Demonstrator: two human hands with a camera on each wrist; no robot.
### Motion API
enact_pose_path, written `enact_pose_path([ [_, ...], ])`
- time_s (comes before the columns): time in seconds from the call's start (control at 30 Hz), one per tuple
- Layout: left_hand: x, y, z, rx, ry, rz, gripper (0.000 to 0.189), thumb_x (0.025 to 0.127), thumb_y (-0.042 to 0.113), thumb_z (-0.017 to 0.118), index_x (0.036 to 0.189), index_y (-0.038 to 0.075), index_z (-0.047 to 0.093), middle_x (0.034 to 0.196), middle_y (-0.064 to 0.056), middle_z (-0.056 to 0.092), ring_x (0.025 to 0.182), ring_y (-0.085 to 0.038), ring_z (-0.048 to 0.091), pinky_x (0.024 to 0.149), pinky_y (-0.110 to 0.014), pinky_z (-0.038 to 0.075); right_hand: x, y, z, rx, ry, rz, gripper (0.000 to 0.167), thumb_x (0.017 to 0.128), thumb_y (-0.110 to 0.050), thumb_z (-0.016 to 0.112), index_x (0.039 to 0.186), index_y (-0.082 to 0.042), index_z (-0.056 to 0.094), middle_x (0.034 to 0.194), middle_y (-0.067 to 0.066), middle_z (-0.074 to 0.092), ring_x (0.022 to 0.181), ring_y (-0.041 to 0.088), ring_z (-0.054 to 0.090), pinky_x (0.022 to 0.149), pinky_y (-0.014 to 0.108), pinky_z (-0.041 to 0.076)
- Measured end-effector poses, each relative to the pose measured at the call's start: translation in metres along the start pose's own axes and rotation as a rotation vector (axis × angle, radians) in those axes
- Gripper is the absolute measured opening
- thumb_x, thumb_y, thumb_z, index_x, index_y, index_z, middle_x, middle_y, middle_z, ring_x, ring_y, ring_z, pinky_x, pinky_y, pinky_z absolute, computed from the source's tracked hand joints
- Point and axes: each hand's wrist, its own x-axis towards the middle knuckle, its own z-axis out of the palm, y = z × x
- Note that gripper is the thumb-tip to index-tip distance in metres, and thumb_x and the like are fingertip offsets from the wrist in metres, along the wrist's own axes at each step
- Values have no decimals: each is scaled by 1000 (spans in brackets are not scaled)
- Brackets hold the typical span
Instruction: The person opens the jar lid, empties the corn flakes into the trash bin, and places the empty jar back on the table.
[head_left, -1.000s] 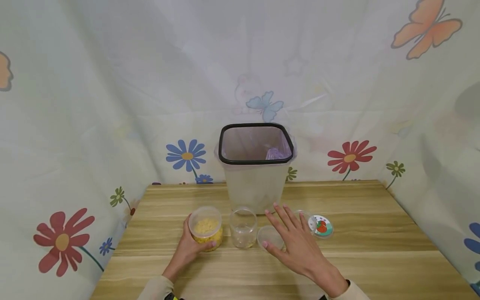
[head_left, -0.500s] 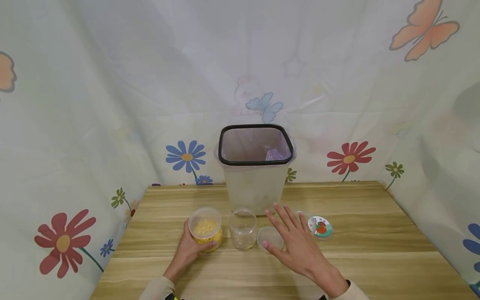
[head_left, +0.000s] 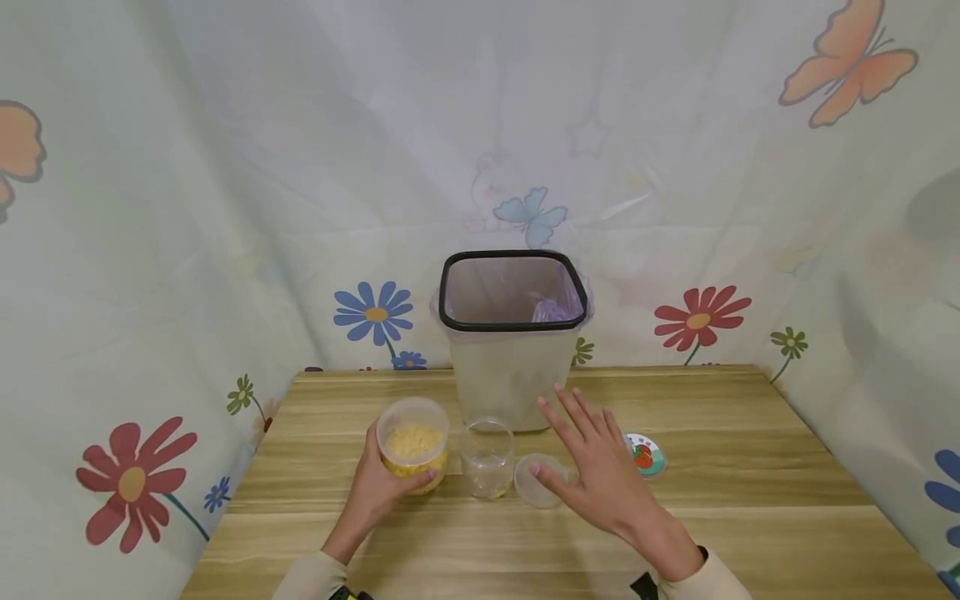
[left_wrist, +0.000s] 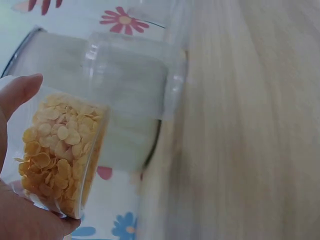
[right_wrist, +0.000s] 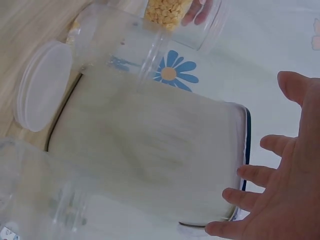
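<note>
1. The left grip point(head_left: 384, 485), at lower centre-left of the frame, curls round the jar of yellow flakes point(head_left: 415, 442); its smooth wall could slip if the hold loosens.
2. A sharp tilt might spill flakes; I cannot tell whether a lid covers them.
3. Near lower centre, the clear jar point(head_left: 487, 467) could topple if bumped.
4. The right grip point(head_left: 611, 479), lower centre-right, spreads unclosed, holding nothing; a low sweep could push the loose lid point(head_left: 538, 483) across the desk point(head_left: 720, 433).

My left hand point(left_wrist: 27, 215) grips a clear jar point(left_wrist: 91, 167) of yellow flakes point(left_wrist: 55, 142).
Behind it are a second clear jar point(left_wrist: 130, 75) and bin point(left_wrist: 125, 145).
</note>
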Motion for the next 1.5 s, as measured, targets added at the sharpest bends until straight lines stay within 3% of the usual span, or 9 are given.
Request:
enact_pose_path([
  [0.37, -9, 49, 5, -4, 63, 166, 116, 53, 26, 97, 149, 24, 31, 139, -6, 51, 127, -29, 53, 105, -53, 43, 8, -6, -16, 14, 28, 5, 81, 88, -48, 65, 156, -30, 25, 165, 3, 20, 151, 35, 20, 113, 70, 19],
  [0.63, -8, 72, 17, 45, 79, 250, 116, 52, 32, 97, 149, 23, 33, 141, -7, 48, 128, -30, 51, 104, -56, 44, 15, -11, -26, 7, 71, -29, 81, 89, -48, 65, 156, -26, 26, 165, 2, 19, 152, 33, 19, 116, 65, 19],
  [0.83, -7, 85, 28, 90, 64, 354, 114, 53, 25, 96, 148, 27, 32, 141, -4, 44, 127, -25, 46, 103, -56, 44, 22, -18, -32, 0, 142, -77, 78, 88, -50, 64, 154, -22, 33, 164, 2, 24, 149, 35, 26, 115, 65, 22],
  [1.03, -5, 94, 40, 110, 63, 457, 116, 54, 25, 96, 149, 28, 31, 141, -1, 45, 125, -21, 44, 99, -54, 46, 28, -24, -36, -2, 163, -90, 77, 90, -54, 60, 155, -24, 32, 164, 1, 24, 148, 36, 28, 114, 66, 23],
  [1.33, -2, 102, 54, 235, 126, 604, 111, 57, 35, 93, 148, 11, 35, 142, -5, 47, 127, -25, 44, 100, -51, 46, 34, -29, -35, 35, 158, -112, 81, 85, -48, 68, 154, -22, 33, 163, 5, 27, 149, 37, 24, 115, 65, 23],
  [1.5, -1, 106, 63, 310, 184, 679, 108, 58, 38, 92, 145, 5, 38, 138, -9, 51, 128, -27, 45, 103, -48, 45, 38, -35, -27, 62, 175, -120, 80, 88, -57, 61, 154, -20, 34, 161, 9, 30, 146, 42, 29, 112, 65, 31],
])
